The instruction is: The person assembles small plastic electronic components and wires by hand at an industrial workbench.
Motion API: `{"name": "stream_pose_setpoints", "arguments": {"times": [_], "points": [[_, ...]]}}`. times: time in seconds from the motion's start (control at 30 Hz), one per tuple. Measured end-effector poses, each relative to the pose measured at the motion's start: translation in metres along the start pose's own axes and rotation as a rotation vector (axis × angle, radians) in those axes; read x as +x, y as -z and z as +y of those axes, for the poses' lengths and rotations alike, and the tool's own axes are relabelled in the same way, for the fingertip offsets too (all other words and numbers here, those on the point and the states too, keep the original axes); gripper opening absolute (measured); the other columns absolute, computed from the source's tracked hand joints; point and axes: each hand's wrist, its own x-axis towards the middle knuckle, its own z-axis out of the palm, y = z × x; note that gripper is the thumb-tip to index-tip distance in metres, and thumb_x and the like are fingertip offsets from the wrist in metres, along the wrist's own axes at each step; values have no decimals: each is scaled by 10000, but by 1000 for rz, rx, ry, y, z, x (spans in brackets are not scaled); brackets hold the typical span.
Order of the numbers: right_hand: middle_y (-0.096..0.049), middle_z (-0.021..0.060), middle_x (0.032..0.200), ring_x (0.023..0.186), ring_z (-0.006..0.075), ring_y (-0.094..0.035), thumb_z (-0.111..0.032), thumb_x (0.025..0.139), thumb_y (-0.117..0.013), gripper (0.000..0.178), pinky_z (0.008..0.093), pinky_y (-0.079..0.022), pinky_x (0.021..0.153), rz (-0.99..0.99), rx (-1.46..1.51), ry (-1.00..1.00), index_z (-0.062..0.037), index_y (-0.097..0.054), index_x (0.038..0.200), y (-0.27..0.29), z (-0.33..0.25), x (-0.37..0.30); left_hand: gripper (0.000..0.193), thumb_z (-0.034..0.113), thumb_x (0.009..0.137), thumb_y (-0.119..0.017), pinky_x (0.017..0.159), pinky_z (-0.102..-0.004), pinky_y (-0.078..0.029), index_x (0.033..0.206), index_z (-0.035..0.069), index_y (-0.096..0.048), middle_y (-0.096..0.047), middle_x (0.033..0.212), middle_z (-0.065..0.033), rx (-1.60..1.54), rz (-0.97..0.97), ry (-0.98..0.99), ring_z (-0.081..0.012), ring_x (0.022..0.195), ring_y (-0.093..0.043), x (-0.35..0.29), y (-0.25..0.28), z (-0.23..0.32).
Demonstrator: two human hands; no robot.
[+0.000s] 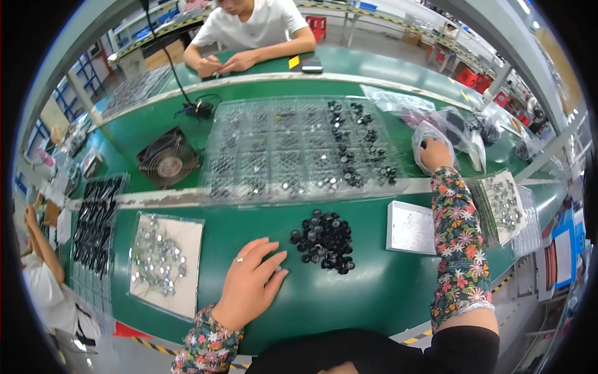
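My left hand (252, 283) rests on the green table with its fingers spread, a ring on one of them, holding nothing. Just to the right of it lies a loose pile of small round black parts (324, 240). My right hand (438, 153) reaches forward into the mouth of a clear plastic bag (425, 163), where something black shows. Its fingertips are hidden in the bag, so what they hold cannot be made out. Beyond the pile, a clear compartment tray (289, 140) holds small parts, with black ones in its right-hand columns.
A white box (408, 227) stands beside my right forearm. At left are a fan (167, 161), a card with shiny round parts (163, 262) and a tray of black parts (96, 224). Bagged parts (504, 202) lie at right. A person (252, 31) sits across the table.
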Motion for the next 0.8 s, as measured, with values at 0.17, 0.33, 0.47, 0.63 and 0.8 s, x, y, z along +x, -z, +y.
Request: {"name": "stream_pose_setpoints", "arguments": {"times": [0.17, 0.33, 0.47, 0.63, 0.8], "points": [[-524, 294, 1208, 1120, 410, -529, -388, 817, -631, 588, 456, -438, 953, -38, -38, -68, 29, -499, 1210, 3, 6, 4, 295, 73, 736, -718, 884, -429, -482, 1018, 26, -647, -592, 1090, -143, -12, -18, -8, -359, 1073, -551, -1, -1, 5], [-479, 278, 1268, 1135, 425, -511, -398, 823, -610, 605, 469, -424, 968, -98, 28, -115, 52, -482, 1207, -3, 1, 7, 298, 88, 743, -721, 871, -420, -489, 1025, 33, -645, -585, 1097, -136, -9, -40, -13, -350, 1072, -551, 1, -1, 6], [-565, 269, 1165, 1072, 402, -557, -390, 826, -599, 538, 469, -436, 940, -56, 24, -46, 37, -540, 1148, 0, 1, 4, 302, 92, 742, -723, 871, -419, -490, 1028, 33, -644, -588, 1096, -135, -7, -46, -29, -347, 1073, -551, 1, 1, 5], [-629, 232, 1085, 1055, 397, -564, -384, 843, -579, 442, 477, -420, 932, -63, 55, 50, -9, -618, 1075, -4, 3, 1, 301, 94, 737, -728, 873, -417, -492, 1024, 40, -655, -595, 1100, -129, -6, -58, -21, -344, 1076, -554, 2, -1, 5], [-642, 252, 993, 990, 396, -588, -325, 824, -611, 412, 475, -438, 886, -38, 96, 40, -4, -589, 1082, -5, 0, 3, 318, 72, 714, -734, 877, -419, -488, 1022, 44, -659, -601, 1104, -126, 3, -60, -21, -344, 1074, -558, 1, -3, 6]]}}
